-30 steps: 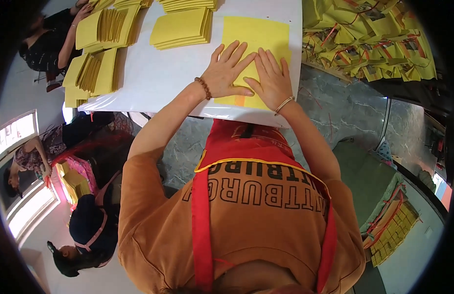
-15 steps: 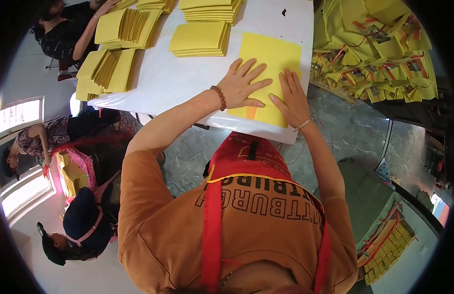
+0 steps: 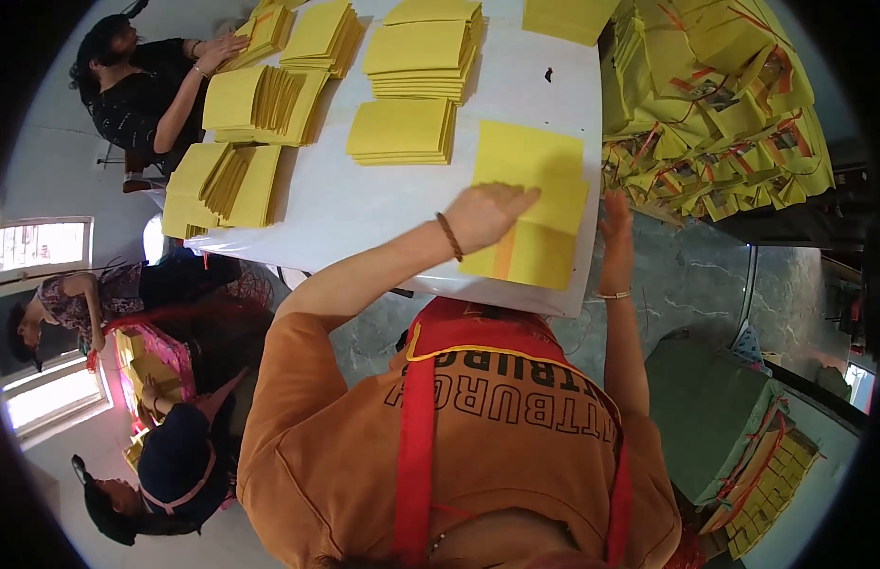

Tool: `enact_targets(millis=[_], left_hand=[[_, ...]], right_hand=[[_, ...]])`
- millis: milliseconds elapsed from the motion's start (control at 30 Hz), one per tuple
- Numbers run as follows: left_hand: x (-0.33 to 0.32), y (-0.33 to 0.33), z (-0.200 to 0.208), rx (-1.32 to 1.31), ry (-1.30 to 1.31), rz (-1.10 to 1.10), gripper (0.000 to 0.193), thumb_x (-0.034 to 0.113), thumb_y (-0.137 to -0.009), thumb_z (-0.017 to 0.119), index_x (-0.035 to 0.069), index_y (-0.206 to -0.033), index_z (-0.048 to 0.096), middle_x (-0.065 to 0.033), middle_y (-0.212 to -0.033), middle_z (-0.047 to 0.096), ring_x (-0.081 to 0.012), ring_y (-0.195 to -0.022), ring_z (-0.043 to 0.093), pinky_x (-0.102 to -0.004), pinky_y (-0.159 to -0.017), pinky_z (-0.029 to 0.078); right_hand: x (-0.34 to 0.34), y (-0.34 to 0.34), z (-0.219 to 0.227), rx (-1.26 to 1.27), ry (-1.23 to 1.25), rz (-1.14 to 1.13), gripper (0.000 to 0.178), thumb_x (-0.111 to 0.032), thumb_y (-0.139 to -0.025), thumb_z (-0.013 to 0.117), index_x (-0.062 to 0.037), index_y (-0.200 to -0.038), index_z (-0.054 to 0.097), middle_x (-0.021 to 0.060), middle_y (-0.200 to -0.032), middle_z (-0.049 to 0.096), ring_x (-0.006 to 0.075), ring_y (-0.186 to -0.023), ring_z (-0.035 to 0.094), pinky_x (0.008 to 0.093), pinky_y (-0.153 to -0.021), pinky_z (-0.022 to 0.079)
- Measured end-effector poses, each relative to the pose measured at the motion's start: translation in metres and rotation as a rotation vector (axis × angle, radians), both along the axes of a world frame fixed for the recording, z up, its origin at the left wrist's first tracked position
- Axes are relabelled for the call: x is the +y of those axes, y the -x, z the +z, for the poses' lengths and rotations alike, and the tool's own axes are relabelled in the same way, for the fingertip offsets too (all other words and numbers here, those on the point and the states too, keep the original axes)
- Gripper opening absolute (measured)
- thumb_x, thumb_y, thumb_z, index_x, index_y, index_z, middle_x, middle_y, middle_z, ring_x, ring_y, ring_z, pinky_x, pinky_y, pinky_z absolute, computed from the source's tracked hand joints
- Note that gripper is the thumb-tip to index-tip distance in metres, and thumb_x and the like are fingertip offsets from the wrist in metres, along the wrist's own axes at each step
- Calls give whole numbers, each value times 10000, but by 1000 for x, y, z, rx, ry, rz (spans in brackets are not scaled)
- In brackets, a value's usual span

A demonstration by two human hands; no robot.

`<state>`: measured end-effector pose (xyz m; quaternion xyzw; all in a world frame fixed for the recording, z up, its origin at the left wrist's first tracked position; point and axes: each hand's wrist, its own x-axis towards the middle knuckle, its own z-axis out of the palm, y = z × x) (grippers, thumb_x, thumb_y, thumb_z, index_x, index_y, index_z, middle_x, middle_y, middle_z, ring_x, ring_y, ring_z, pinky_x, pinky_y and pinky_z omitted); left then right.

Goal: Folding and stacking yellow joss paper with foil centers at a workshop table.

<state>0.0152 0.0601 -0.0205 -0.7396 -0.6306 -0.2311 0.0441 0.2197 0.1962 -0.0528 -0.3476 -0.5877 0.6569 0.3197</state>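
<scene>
Flat yellow paper [image 3: 535,152] lies at the near right corner of the white table, an orange strip [image 3: 504,254] running up its near half. My left hand [image 3: 489,218], wearing a beaded bracelet, is over the left part of this paper. Its fingers point right and look drawn in; blur hides whether they grip anything. Off the paper, beside the table's right edge, my right hand [image 3: 616,228] is raised edge-on with fingers stretched out and nothing visible in it. Left of the paper sits a stack of folded yellow paper [image 3: 400,131].
More folded yellow stacks [image 3: 416,57] cover the table's [image 3: 316,190] left and far parts; another yellow pile [image 3: 568,19] is at the far edge. A co-worker's hands [image 3: 222,52] touch a far-left stack. Heaped yellow bundles with orange strips [image 3: 715,114] stand right. Two people are at left.
Both hands were spread flat on the yellow paper. My right hand has lifted away to the right, past the table edge, and my left fingers have drawn together. The whole view has shifted.
</scene>
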Motion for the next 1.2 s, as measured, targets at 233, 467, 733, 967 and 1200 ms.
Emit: enact_targets(millis=[233,467,733,967,1200], left_hand=[[-40,116,35,181,-128,287,508,-20,-696,535,57,-1198,508,-125,-1102,594,-272,-979,581,-364,-817,475],[-44,182,-45,275,27,298,534,24,-708,569,91,-1230,484,-117,-1135,566,-275,-1019,552,-359,-836,462],[-46,178,-47,249,307,320,515,392,-827,546,183,-1289,452,-115,-1304,425,-260,-1153,416,-416,-922,351],[-54,176,-80,162,248,381,531,460,-864,453,187,-1319,421,-145,-1380,326,-299,-1246,287,-459,-1023,174],[-43,179,-45,156,428,347,502,454,-857,465,211,-1297,449,-128,-1363,362,-319,-1233,331,-463,-1010,240]], right_hand=[[-15,-9,-13,-186,-125,-22,566,-452,-966,210,-74,-1354,374,92,-1382,389,221,-1302,315,401,-1048,255],[-12,14,1,-113,-341,39,412,-249,-970,319,16,-1248,471,135,-1289,465,233,-1216,406,332,-1014,288],[-14,19,4,-230,-561,117,346,-160,-921,423,-15,-1224,507,134,-1285,469,268,-1207,415,355,-1012,303],[-16,20,2,-324,-726,174,338,-136,-860,519,-47,-1185,543,119,-1287,464,304,-1239,372,393,-1027,289],[-21,22,5,-298,-883,303,345,-148,-789,620,-69,-1123,581,124,-1224,512,339,-1187,430,414,-972,359]])
